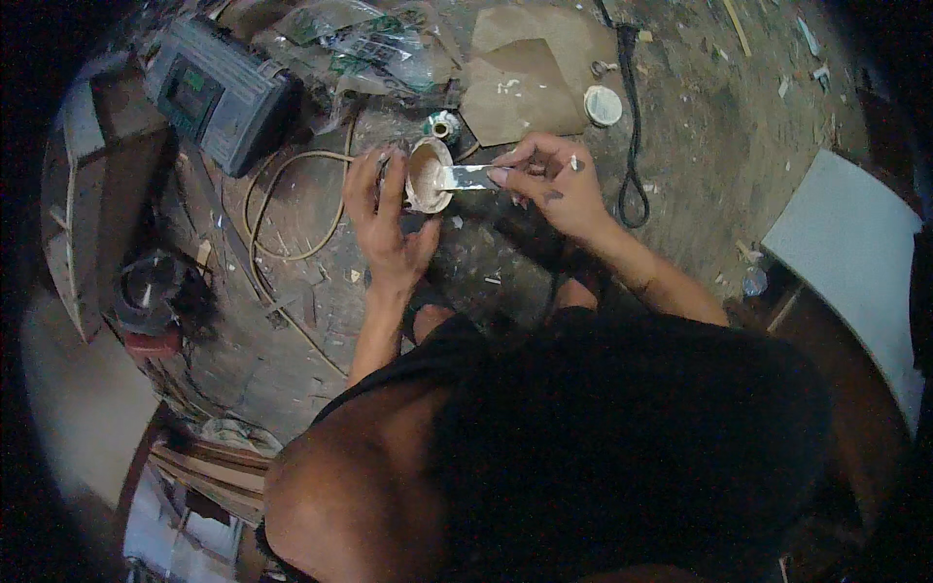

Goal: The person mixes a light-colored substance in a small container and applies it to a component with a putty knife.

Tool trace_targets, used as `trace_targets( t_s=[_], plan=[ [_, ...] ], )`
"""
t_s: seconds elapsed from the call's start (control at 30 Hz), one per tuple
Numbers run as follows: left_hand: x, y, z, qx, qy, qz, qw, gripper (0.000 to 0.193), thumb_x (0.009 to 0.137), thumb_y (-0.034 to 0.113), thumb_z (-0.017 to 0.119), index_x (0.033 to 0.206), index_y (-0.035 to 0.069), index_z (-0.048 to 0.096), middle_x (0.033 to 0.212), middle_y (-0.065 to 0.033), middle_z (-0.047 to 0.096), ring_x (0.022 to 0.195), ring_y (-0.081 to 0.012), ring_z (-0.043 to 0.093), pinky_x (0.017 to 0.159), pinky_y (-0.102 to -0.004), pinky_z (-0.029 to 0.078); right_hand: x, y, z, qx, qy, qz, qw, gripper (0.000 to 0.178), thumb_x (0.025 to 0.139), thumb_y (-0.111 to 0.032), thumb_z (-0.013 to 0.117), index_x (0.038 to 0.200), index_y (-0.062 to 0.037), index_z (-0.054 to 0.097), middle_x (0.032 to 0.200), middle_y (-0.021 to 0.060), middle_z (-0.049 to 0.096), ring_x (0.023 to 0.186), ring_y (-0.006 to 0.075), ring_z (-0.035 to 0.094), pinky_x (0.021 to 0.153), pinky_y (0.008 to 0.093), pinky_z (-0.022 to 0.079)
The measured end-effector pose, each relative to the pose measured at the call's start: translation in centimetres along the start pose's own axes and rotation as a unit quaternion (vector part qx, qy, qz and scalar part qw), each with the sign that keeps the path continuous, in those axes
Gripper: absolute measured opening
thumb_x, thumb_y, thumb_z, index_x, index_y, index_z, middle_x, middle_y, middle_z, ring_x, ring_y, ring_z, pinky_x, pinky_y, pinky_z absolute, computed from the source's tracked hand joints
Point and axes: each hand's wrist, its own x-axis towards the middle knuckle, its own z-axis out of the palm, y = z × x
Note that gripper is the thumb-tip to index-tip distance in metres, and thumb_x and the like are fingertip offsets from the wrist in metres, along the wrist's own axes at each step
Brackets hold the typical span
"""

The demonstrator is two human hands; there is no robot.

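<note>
My left hand [389,214] is wrapped round a small round tub [425,199], tilted so its mouth faces right. Off-white paste coats the inside of the tub. Between the thumb and fingers of my right hand [554,185] is a flat putty knife [473,177], dark with white smears. Its left end reaches the tub's mouth, and some white paste clings there. White spots mark the back of my right hand. Just beyond the tub stands a small container with a round opening [442,126].
Brown sandpaper sheets [525,87] lie ahead, beside a white-smeared round lid [603,106] and a black cable [634,126]. Clear plastic wrapping [379,58] and a grey tool case [224,92] are at far left. A tan hose [255,219] loops across the littered floor; a pale panel [846,262] stands right.
</note>
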Motion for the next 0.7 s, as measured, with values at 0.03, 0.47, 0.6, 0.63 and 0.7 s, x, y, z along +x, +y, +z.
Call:
trace_targets(
  t_s=[0.03,0.47,0.6,0.63,0.7],
  plan=[
    [0.1,0.3,0.0,0.003,-0.001,-0.018,1.0,0.078,0.059,0.007,0.078,0.133,0.005,0.054,0.132,-0.0177,0.05,0.125,-0.0397,0.045,0.105,-0.0462,0.037,0.0,0.1,-0.2,-0.001,0.006,-0.012,1.0,0.011,0.083,0.002,0.072,0.091,-0.0004,0.065,0.085,0.0061,0.069,0.065,0.0077,0.058,0.057,0.0225,0.047],
    [-0.6,-1.2,-0.2,-0.098,-0.034,-0.112,0.988,0.086,0.057,0.015,0.085,0.135,0.002,0.049,0.13,-0.0194,0.054,0.117,-0.0383,0.054,0.099,-0.0422,0.045,0.9,-1.5,-0.9,-0.02,0.105,-0.108,0.988,0.013,0.085,-0.003,0.071,0.097,0.0004,0.067,0.088,0.0063,0.07,0.079,0.0114,0.065,0.07,0.0249,0.052],
    [-1.1,-1.5,-0.3,-0.112,-0.098,-0.093,0.984,0.085,0.056,0.018,0.085,0.133,0.006,0.052,0.133,-0.0186,0.051,0.119,-0.0364,0.054,0.101,-0.0425,0.044,1.7,0.3,-1.7,-0.13,0.103,-0.163,0.973,0.018,0.083,-0.004,0.072,0.101,-0.0004,0.069,0.092,0.0067,0.071,0.083,0.0117,0.067,0.075,0.0261,0.053],
    [-1.3,-1.6,-0.1,-0.119,-0.104,-0.095,0.983,0.084,0.056,0.018,0.085,0.133,0.007,0.053,0.135,-0.0184,0.05,0.12,-0.036,0.054,0.101,-0.0425,0.044,1.9,0.5,-1.9,-0.154,0.104,-0.182,0.966,0.019,0.083,-0.004,0.072,0.101,-0.0007,0.069,0.093,0.0071,0.072,0.083,0.0119,0.067,0.075,0.0262,0.053],
    [-1.5,-1.6,-0.1,-0.114,-0.117,-0.095,0.982,0.083,0.056,0.019,0.085,0.132,0.008,0.054,0.139,-0.0179,0.046,0.12,-0.0348,0.054,0.101,-0.0422,0.045,2.1,0.6,-1.8,-0.186,0.101,-0.204,0.956,0.02,0.082,-0.004,0.072,0.102,-0.0007,0.07,0.095,0.0083,0.072,0.084,0.0129,0.068,0.076,0.0264,0.053]
  ],
)
